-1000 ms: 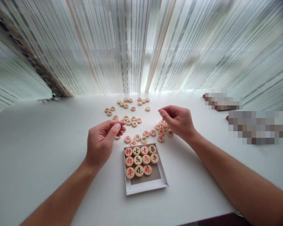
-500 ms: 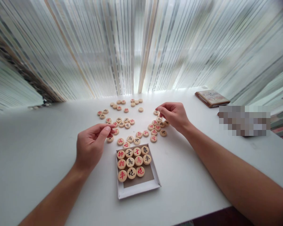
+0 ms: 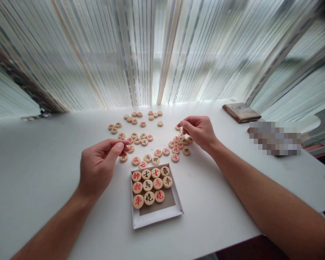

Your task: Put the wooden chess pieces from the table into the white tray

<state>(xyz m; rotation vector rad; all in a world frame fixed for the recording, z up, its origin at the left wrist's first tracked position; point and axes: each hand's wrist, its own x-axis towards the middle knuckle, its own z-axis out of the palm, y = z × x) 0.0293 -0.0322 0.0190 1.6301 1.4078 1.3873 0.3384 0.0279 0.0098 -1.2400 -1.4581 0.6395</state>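
Nearest you, the shallow white tray (image 3: 158, 217) lay on the counter (image 3: 206, 202), holding eleven marked discs (image 3: 149, 198): two rows of four, then three, with bare floor at the near right. They were not wedged tight, so a bump from your wrist could have skewed the rows. Your left hand (image 3: 100, 167) hung beside the tray, thumb and fingers nearly together; I could not tell whether they pinched anything. A loose red-marked disc (image 3: 143, 165) sat just beyond the far wall, easily nudged. Farther off, your right hand (image 3: 199, 129) had fingertips bent onto another disc (image 3: 178, 127), its grip unclear; dragging low might have scattered the cluster (image 3: 180, 145) beneath. Beyond lay a brown box or book (image 3: 242, 112), contents unseen.
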